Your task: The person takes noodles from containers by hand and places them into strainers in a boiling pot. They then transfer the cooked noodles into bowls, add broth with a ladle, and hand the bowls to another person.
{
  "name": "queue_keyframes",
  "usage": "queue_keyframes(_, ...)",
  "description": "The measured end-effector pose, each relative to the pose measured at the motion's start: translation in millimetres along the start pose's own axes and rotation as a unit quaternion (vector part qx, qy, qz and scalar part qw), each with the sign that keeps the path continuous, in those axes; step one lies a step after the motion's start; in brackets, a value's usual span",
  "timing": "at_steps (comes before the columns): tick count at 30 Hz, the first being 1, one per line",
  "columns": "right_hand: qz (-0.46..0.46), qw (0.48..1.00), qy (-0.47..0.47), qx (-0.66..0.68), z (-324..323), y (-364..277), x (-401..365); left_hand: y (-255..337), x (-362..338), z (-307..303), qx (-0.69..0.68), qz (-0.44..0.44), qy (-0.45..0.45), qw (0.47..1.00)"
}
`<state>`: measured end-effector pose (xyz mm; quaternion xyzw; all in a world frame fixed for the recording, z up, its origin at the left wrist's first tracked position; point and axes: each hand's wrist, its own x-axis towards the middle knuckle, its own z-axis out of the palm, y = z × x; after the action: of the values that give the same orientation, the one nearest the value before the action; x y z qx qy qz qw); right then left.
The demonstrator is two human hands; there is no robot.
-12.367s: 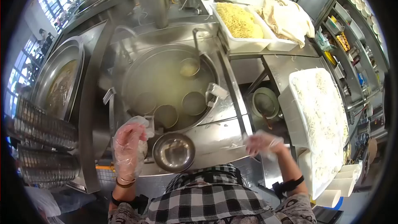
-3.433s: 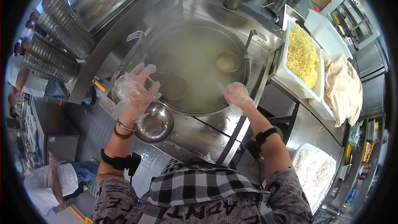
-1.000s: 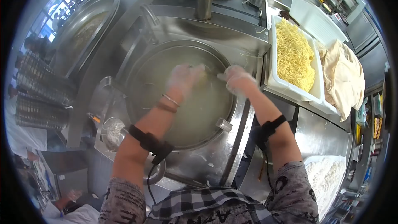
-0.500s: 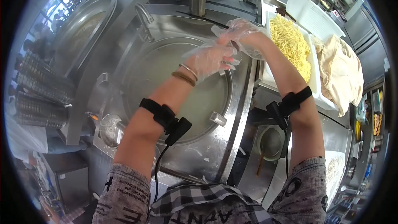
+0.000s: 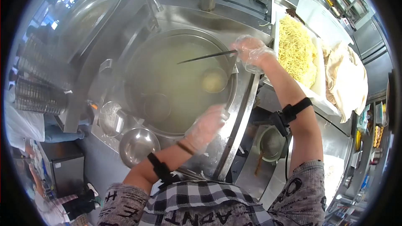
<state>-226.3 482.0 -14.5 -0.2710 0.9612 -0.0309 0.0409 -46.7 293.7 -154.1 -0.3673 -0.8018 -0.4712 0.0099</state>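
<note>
My right hand [image 5: 251,53], in a clear plastic glove, grips long dark chopsticks [image 5: 207,57] pointing left over the large round pot [image 5: 144,44] of cloudy hot water. Near the pot's right rim, a strainer basket [image 5: 214,80] with pale yellow food inside sits in the water. A second round strainer [image 5: 157,106] shows faintly at the lower left of the water. My gloved left hand [image 5: 208,126], slightly blurred, is at the pot's lower right rim. Its fingers are curled at a metal handle [image 5: 226,114] that is mostly covered.
Yellow noodles [image 5: 295,50] fill a white tray to the right, beside a beige cloth [image 5: 345,75]. A steel bowl [image 5: 139,146] stands at the pot's lower left, below a faucet [image 5: 154,4] further back. Stacked bowls [image 5: 39,94] and a person's legs [image 5: 63,127] are at left.
My hands have separated. The left came down to the pot's near rim; the right keeps the chopsticks, now angled over the water. The steel bowl and the basket with food have come into view.
</note>
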Motion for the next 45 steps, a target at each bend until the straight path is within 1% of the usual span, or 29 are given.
queue_keyframes(1, -0.016, 1.0, 0.007, 0.0, -0.4, 0.2, -1.0, 2.8, 8.2, 3.4, -0.001, -0.002, 0.004, 1.0)
queue_keyframes(2, -0.02, 1.0, 0.005, -0.002, -4.4, -2.6, -3.5, 5.6, 14.9, 6.9, -0.404, -0.164, 0.096, 0.895)
queue_keyframes(3, -0.015, 1.0, -0.023, 0.014, -9.1, -5.1, -7.1, 6.8, 18.8, 6.2, -0.724, -0.288, 0.168, 0.604)
queue_keyframes(4, -0.01, 0.998, -0.05, 0.029, -13.0, -6.5, -10.5, 2.2, 19.1, 2.4, -0.724, -0.285, 0.17, 0.604)
queue_keyframes(6, -0.014, 0.998, -0.063, 0.003, -14.8, -4.6, -19.5, -10.3, 10.7, -7.8, -0.783, -0.165, 0.217, 0.56)
queue_keyframes(7, -0.014, 0.997, -0.074, -0.02, -16.3, -2.2, -22.1, -12.0, 3.2, -20.7, -0.782, -0.163, 0.217, 0.561)
queue_keyframes(9, 0.01, 0.997, -0.067, -0.021, -13.8, 6.2, -21.1, -8.7, -13.4, -52.5, -0.734, -0.158, 0.222, 0.623)
queue_keyframes(13, 0.093, 0.991, -0.09, -0.045, -10.8, 7.5, -11.4, 39.7, -24.1, -85.1, -0.731, -0.253, 0.197, 0.602)
queue_keyframes(16, 0.014, 0.998, -0.052, -0.017, -1.6, 9.4, -10.1, 79.7, -17.8, -86.7, -0.724, -0.24, 0.136, 0.633)
queue_keyframes(17, 0.009, 0.998, -0.054, -0.017, -0.2, 7.3, -9.9, 84.2, -17.2, -82.9, -0.554, -0.212, 0.107, 0.798)
queue_keyframes(18, -0.019, 0.999, -0.023, -0.025, 1.9, 4.5, -11.0, 88.7, -16.3, -80.4, -0.351, -0.174, 0.072, 0.917)
queue_keyframes(19, -0.047, 0.998, 0.008, -0.033, 1.9, 0.0, -11.5, 96.9, -13.9, -81.9, -0.352, -0.176, 0.077, 0.916)
queue_keyframes(21, -0.009, 0.999, -0.048, -0.005, -12.3, -15.8, -9.7, 113.2, -8.1, -85.5, -0.642, -0.278, 0.153, 0.698)
queue_keyframes(22, 0.033, 0.994, -0.103, 0.023, -16.2, -22.4, -8.9, 111.8, -10.0, -78.8, -0.644, -0.279, 0.158, 0.695)
queue_keyframes(24, 0.043, 0.996, -0.08, 0.016, -11.7, -19.8, -10.2, 106.3, -14.8, -61.0, -0.567, -0.302, 0.081, 0.762)
queue_keyframes(25, 0.057, 0.997, -0.054, 0.009, -10.0, -20.0, -11.0, 108.8, -13.4, -54.9, -0.516, -0.289, 0.118, 0.797)
queue_keyframes(26, 0.055, 0.997, -0.056, 0.007, -7.2, -21.3, -12.1, 105.8, -12.3, -49.8, -0.518, -0.289, 0.122, 0.796)
queue_keyframes(28, 0.058, 0.995, 0.058, -0.062, -3.3, -25.2, -17.4, 94.4, -5.4, -42.9, -0.56, -0.253, 0.165, 0.772)
queue_keyframes(32, 0.055, 0.99, 0.08, -0.106, -0.7, -54.7, -36.2, 89.2, 23.4, -47.0, -0.595, -0.196, 0.164, 0.762)
queue_keyframes(34, -0.037, 0.996, 0.046, -0.067, -3.6, -78.8, -63.9, 71.5, 31.6, -27.1, -0.527, -0.168, 0.173, 0.815)
queue_keyframes(35, -0.041, 0.996, 0.045, -0.067, -0.3, -82.2, -70.5, 75.4, 37.8, -26.2, -0.445, -0.207, 0.19, 0.85)
queue_keyframes(37, -0.083, 0.994, -0.035, 0.062, 10.2, -79.5, -83.6, 75.0, 54.4, -35.1, -0.444, -0.192, 0.216, 0.848)
queue_keyframes(38, -0.084, 0.994, -0.036, 0.062, 18.0, -76.5, -91.0, 75.0, 61.5, -36.8, -0.444, -0.176, 0.237, 0.846)
queue_keyframes(39, 0.029, 0.947, -0.021, 0.32, 26.9, -72.6, -98.5, 72.2, 65.0, -30.2, -0.519, -0.141, 0.249, 0.805)
queue_keyframes(40, 0.14, 0.822, -0.004, 0.552, 31.3, -71.8, -105.1, 79.0, 64.4, -34.2, -0.52, -0.14, 0.248, 0.805)
queue_keyframes(41, 0.142, 0.772, -0.011, 0.62, 10.1, -87.3, -110.4, 91.3, 63.4, -42.0, -0.537, -0.131, 0.213, 0.806)
queue_keyframes(43, 0.119, 0.804, -0.018, 0.582, -5.6, -90.4, -115.9, 99.7, 56.1, -44.7, -0.553, -0.121, 0.173, 0.806)
queue_keyframes(44, 0.096, 0.835, -0.028, 0.541, -9.3, -89.6, -118.8, 99.3, 51.2, -41.5, -0.415, 0.02, 0.182, 0.891)
queue_keyframes(45, 0.06, 0.877, 0.018, 0.477, -2.3, -83.0, -124.1, 99.7, 46.0, -38.6, -0.259, 0.161, 0.184, 0.935)
